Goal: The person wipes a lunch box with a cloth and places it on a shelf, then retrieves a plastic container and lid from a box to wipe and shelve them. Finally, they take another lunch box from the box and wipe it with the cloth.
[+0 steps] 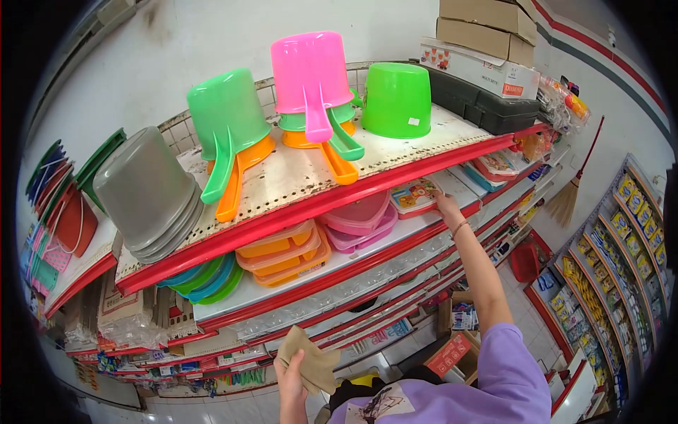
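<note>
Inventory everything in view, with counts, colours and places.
Dipper stacks: two, pink-green-orange, top shelf
Green container: one, green, top shelf
Grey tubs: one stack, grey, top shelf
Black case: one, black, top shelf
Cardboard boxes: several, brown, upper right
Orange trays: one stack, orange, second shelf
Pink tubs: one stack, pinkish, second shelf
Broom: one, tan, right
Packets and other stock: uncounted, mixed, elsewhere
Printed container: one, multicoloured, second shelf
Cloth: one, tan, in left hand
Left hand: one, bare, lower middle
Right hand: one, bare, at printed container
</note>
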`<move>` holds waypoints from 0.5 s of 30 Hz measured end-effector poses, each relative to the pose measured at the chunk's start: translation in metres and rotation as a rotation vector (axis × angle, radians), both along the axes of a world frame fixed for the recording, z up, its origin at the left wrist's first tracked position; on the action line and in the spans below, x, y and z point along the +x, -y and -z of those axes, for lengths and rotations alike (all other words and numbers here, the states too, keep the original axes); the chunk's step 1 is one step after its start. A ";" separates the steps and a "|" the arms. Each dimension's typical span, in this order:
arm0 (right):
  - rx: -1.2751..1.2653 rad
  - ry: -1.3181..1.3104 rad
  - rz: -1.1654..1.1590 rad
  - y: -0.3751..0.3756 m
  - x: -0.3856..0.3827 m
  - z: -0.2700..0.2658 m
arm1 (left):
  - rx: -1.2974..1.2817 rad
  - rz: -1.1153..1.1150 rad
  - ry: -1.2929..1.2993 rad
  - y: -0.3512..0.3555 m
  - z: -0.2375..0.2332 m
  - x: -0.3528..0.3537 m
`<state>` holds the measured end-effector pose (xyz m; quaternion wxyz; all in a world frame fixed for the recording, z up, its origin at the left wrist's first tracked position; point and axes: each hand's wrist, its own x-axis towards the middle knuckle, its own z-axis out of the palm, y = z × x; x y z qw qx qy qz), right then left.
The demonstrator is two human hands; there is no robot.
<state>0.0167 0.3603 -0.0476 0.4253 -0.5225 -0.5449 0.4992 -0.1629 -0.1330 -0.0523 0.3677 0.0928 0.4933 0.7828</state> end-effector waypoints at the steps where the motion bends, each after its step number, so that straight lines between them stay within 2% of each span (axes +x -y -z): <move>1: 0.079 0.187 0.004 -0.008 -0.002 0.003 | -0.014 0.003 -0.009 0.001 0.006 0.001; 2: 0.180 0.276 0.053 -0.018 -0.007 0.010 | -0.029 0.007 -0.017 0.002 0.011 0.003; 5: 0.287 0.550 -0.124 -0.037 -0.003 0.009 | -0.073 0.021 -0.028 0.003 0.016 0.009; 8: 0.601 0.779 0.078 -0.029 -0.014 -0.001 | -0.081 0.011 -0.020 0.001 0.024 0.016; 11: 0.734 0.713 -0.123 -0.057 -0.023 0.025 | -0.111 0.047 -0.025 -0.002 0.025 0.021; 15: 0.652 0.783 -0.212 -0.036 -0.013 0.000 | -0.107 0.038 -0.050 -0.004 0.020 0.024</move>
